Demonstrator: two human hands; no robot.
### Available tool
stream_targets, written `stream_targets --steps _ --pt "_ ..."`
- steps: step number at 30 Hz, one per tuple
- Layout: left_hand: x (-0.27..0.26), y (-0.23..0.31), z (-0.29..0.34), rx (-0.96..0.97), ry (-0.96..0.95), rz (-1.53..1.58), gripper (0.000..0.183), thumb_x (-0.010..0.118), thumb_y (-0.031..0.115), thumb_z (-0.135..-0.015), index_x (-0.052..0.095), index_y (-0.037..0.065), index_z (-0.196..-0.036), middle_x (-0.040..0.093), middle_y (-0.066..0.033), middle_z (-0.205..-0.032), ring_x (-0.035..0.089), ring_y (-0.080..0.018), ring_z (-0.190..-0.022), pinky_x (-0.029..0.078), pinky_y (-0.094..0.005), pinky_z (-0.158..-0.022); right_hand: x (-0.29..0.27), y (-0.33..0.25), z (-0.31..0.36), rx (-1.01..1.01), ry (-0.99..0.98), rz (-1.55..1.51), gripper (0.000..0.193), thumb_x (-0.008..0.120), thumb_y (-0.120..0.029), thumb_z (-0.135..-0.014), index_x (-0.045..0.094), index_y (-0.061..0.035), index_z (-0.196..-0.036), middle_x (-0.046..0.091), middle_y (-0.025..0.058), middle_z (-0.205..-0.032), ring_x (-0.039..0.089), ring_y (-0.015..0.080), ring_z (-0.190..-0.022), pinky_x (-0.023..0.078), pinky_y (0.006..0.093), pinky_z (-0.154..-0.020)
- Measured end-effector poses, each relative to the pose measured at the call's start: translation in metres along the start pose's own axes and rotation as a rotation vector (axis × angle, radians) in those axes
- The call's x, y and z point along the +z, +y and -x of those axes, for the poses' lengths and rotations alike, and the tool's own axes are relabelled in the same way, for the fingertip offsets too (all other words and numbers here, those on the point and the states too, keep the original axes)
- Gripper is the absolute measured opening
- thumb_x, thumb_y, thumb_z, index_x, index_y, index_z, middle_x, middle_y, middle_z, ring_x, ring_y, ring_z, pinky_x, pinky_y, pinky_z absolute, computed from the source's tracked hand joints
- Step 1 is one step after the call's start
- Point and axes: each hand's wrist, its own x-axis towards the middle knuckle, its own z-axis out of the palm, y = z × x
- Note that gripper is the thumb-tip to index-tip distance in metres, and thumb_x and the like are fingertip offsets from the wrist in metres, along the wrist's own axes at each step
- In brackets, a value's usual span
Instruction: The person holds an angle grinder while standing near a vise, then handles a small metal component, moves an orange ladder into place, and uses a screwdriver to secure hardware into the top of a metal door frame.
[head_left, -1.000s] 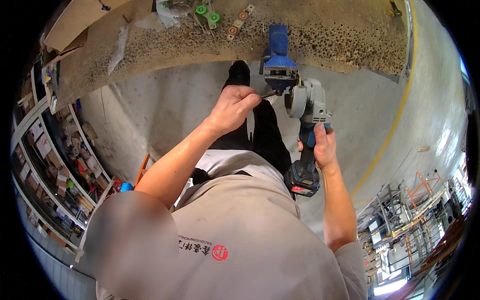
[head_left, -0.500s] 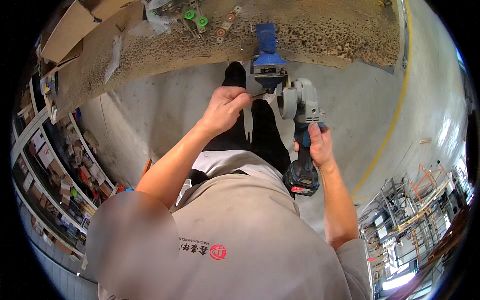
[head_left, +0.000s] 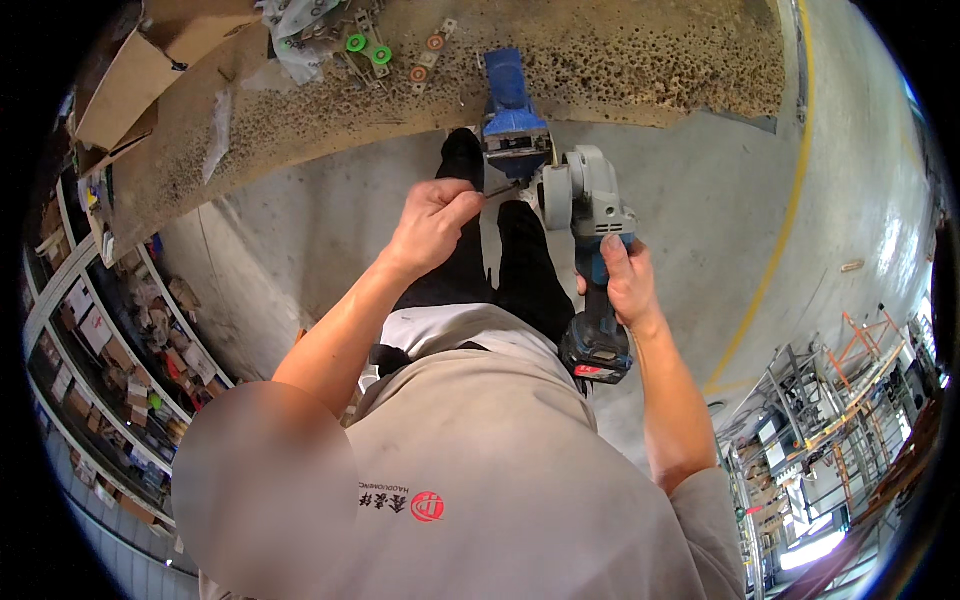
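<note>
My left hand (head_left: 432, 222) is closed around the end of a thin metal rod (head_left: 503, 189). The rod runs to the underside of the blue bench vise (head_left: 516, 122), where it looks like the vise's handle. In my right hand (head_left: 628, 283) is a cordless angle grinder (head_left: 597, 195), gripped around its body with the thumb on top. Its grey head and round guard sit just right of the vise's near end, apart from my left hand. The grinder's black battery (head_left: 596, 350) hangs toward my waist. Whether anything is clamped in the jaws I cannot tell.
The vise is fixed at the front edge of a pitted, dirty workbench (head_left: 640, 70). Green-wheeled metal fittings (head_left: 370, 48), orange-wheeled fittings (head_left: 428, 60) and a cardboard box (head_left: 135, 85) lie on it. Loaded shelving (head_left: 100, 320) stands left, metal frames (head_left: 820, 400) right.
The whole view has shifted slightly, so bench and vise appear farther left. Both hands keep their holds on the rod and the grinder, with little change relative to the vise.
</note>
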Motion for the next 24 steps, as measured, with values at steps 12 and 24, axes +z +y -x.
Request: stream_targets --steps 12,24 --pt "0.000 -0.002 -0.004 0.023 0.017 -0.022 0.029 0.056 0.021 -0.089 0.055 0.001 -0.068 0.044 0.0020 -0.061 0.041 -0.0075 -0.056 0.035 -0.0275 -0.050 -0.006 0.006 0.000 0.064 -0.005 -0.031 0.057 0.063 -0.057 -0.090 0.060 -0.0006 -0.092 0.061 0.0062 -0.069 0.059 0.0139 -0.054 0.048 0.0283 -0.050" --pt "0.000 -0.002 0.000 0.059 0.067 -0.060 0.028 0.056 0.019 -0.089 0.056 0.001 -0.068 0.049 0.0019 -0.064 0.042 -0.0075 -0.061 0.035 -0.0257 -0.057 -0.078 -0.008 0.057 0.072 -0.041 -0.679 0.077 0.034 -0.069 -0.095 0.055 -0.0004 -0.124 0.066 0.0152 -0.099 0.065 0.0262 -0.081 0.054 0.0415 -0.073"
